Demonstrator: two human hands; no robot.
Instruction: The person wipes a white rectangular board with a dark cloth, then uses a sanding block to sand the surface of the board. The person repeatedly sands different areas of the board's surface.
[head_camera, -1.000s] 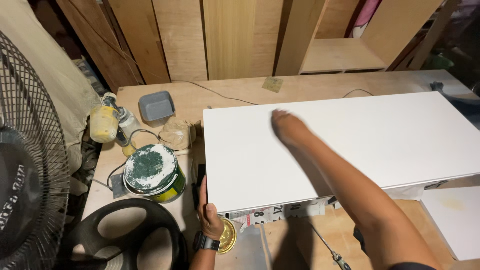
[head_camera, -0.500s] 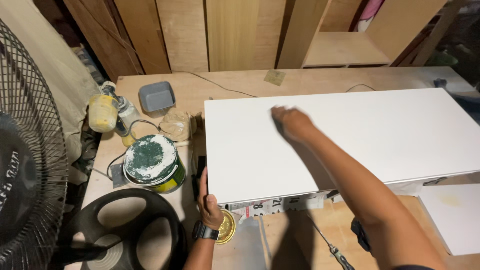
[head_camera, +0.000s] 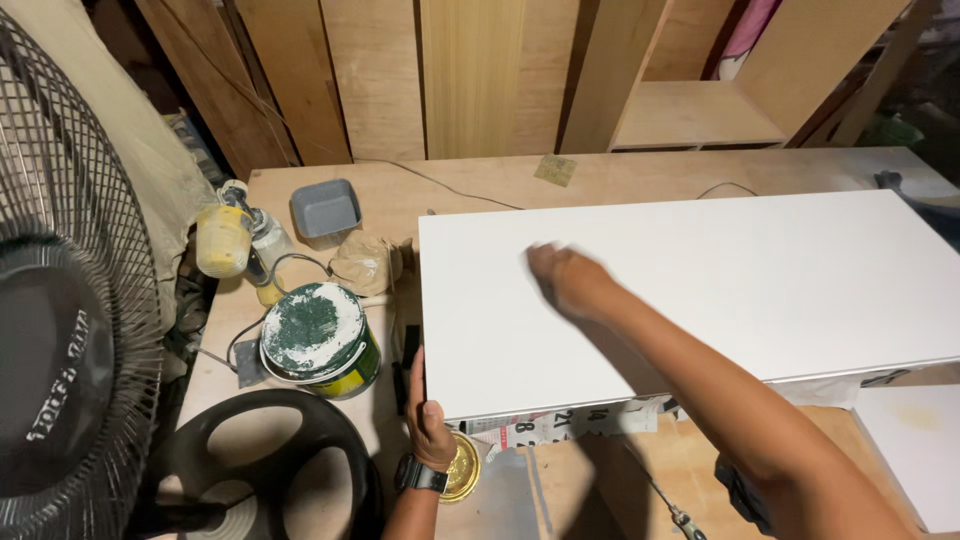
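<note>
The white board (head_camera: 700, 290) lies long side left to right on the workbench (head_camera: 480, 190); the left hand (head_camera: 428, 420) grips its near-left corner, while the right hand (head_camera: 565, 280), blurred, fingers curled loosely, rests on its top face.

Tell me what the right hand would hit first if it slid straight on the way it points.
Probably nothing on the white board; the right hand points toward its far left corner, then bare bench.

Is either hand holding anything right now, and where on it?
The left hand grips the white panel at its near left corner; the right hand lies on top, gripping nothing.
</note>
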